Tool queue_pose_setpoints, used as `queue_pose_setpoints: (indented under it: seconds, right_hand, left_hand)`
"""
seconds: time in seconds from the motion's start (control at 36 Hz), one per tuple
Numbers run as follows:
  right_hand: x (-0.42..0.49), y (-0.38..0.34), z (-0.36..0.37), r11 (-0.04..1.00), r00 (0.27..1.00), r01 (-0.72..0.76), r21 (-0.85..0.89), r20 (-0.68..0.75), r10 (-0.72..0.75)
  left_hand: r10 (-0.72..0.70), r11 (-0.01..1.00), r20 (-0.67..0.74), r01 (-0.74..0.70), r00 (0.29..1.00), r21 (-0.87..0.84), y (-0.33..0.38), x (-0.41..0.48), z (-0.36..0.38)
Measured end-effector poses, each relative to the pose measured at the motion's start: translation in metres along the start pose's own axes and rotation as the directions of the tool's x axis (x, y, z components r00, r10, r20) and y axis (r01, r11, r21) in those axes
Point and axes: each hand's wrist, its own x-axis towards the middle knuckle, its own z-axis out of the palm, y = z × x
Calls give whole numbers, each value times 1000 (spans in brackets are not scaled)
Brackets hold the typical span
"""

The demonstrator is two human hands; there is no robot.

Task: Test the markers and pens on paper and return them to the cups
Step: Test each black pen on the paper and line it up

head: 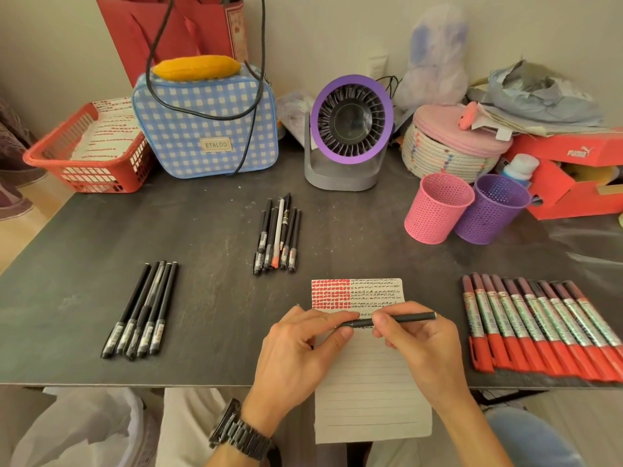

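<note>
**A:** What are the hands doing?

**B:** Both are on one black pen (411, 317), held level just above the paper (367, 392). The left hand (303, 335) pinches the pen's left end between thumb and forefinger. The right hand (418, 345) has its thumb and fingers curled round the barrel, right beside that pinch.

**A:** Why two hands?

**B:** The cap, I'd guess: one hand steadies the barrel while the other works the end. I cannot tell whether it is going on or coming off.

**A:** And the paper?

**B:** Directly under the fingers. Red blots and black scribbles fill the rows beyond the fingertips, with blank lines toward the wrists, so the next free line sits right at the pen.

**A:** The rest?

**B:** Red markers (539, 325) lie in a row outside the right hand. One bundle of black pens (278, 234) lies beyond the left fingertips, another (141, 311) well out past the left hand, probably sorted. The pink cup (438, 214) and purple cup (490, 210) stand side by side, far beyond the right fingertips, and nothing shows above either rim.
</note>
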Motion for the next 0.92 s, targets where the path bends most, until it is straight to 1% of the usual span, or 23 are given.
queue_pose_setpoints:
  seconds: [0.08,0.14,0.19,0.22,0.31,0.36,0.39,0.5,0.58,0.64,0.75,0.83,0.92]
  right_hand:
    - [-4,5,3,996,997,41,-78,-56,-46]
    - [-6,9,4,969,993,79,-232,-68,-97]
    - [-7,14,6,898,987,131,-420,-28,-158]
    - [-6,16,7,858,985,154,-491,3,-174]
    - [-4,22,12,718,977,202,-666,90,-191]
    - [-3,27,14,636,979,194,-747,102,-179]
    - [-3,28,15,613,980,182,-768,94,-174]
    - [-2,27,16,556,968,210,-804,93,-232]
    - [-2,23,17,518,971,206,-830,109,-212]
    - [-1,23,18,510,976,197,-837,116,-187]
    - [1,22,19,535,981,189,-823,133,-142]
    - [1,21,18,548,983,181,-817,131,-129]
    - [0,24,18,545,978,198,-815,132,-158]
  left_hand:
    - [-24,996,-62,19,998,-82,2,0,-3]
    - [-90,975,-134,60,987,-213,3,2,-9]
    - [-182,939,-202,109,962,-325,5,3,-17]
    - [-215,930,-228,128,949,-344,5,3,-22]
    - [-270,926,-280,169,921,-337,2,-4,-41]
    - [-309,918,-325,191,894,-347,-4,-11,-58]
    - [-322,918,-363,196,874,-344,-8,-15,-68]
    - [-372,922,-513,244,774,-301,-22,-30,-122]
    - [-359,927,-598,347,716,-141,-36,-38,-163]
    - [-365,897,-634,440,682,-42,-47,-43,-185]
    - [-375,812,-639,571,672,123,-68,-49,-207]
    - [-398,766,-624,618,672,178,-79,-52,-208]
    - [-428,706,-607,666,670,238,-84,-55,-203]
